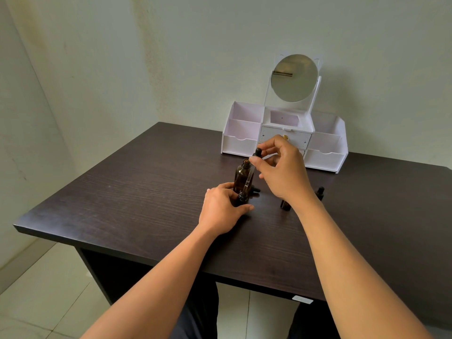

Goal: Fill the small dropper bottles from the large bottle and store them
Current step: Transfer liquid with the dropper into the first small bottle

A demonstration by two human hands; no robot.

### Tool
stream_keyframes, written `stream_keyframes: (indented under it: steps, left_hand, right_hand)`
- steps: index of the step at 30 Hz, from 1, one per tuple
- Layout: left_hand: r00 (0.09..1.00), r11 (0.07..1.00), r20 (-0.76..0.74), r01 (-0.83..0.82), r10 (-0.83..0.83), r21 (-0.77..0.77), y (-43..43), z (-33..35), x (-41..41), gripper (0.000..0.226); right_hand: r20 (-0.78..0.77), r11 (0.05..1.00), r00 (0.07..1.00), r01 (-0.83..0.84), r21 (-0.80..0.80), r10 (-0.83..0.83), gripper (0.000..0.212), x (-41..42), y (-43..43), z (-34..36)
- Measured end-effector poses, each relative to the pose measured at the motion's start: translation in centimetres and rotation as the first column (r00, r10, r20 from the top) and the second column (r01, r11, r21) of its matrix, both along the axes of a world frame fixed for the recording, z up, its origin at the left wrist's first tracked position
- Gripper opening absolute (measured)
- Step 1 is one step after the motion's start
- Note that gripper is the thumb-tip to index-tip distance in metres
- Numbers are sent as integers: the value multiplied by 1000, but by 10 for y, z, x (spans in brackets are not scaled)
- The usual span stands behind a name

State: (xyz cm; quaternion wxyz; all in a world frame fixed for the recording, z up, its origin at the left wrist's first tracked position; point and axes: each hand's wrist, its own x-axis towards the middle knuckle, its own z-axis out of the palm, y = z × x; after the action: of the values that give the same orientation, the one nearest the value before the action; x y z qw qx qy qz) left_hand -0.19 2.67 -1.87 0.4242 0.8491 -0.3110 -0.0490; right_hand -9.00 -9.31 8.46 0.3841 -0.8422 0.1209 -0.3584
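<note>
A large amber bottle [241,174] stands uncapped on the dark table [137,196]. In front of it my left hand [223,210] grips a small dark dropper bottle [242,197], also uncapped. My right hand [281,168] pinches a dropper [252,170] by its black bulb; the glass tube slants down with its tip at the small bottle's mouth. A second small bottle [285,204] stands under my right wrist, partly hidden. A third, capped one [320,193] stands further right. A black cap [255,189] lies beside the large bottle.
A white desktop organiser [244,140] with open compartments, a small drawer and a round mirror [294,78] stands at the table's back edge by the wall. The table's left and front edges drop off to a tiled floor.
</note>
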Motion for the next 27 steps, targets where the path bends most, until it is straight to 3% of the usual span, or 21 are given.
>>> stream_keyframes:
  steps: [23,27]
  left_hand:
    - [1000,1000,9,2,-2,-4,-1,0,0,37]
    - [1000,1000,15,8,-7,-19,0,1,0,35]
  right_hand:
    - [-3,1000,1000,-23,-21,23,15,3,-1,-4]
    - [74,1000,997,-22,-11,23,21,3,-1,1]
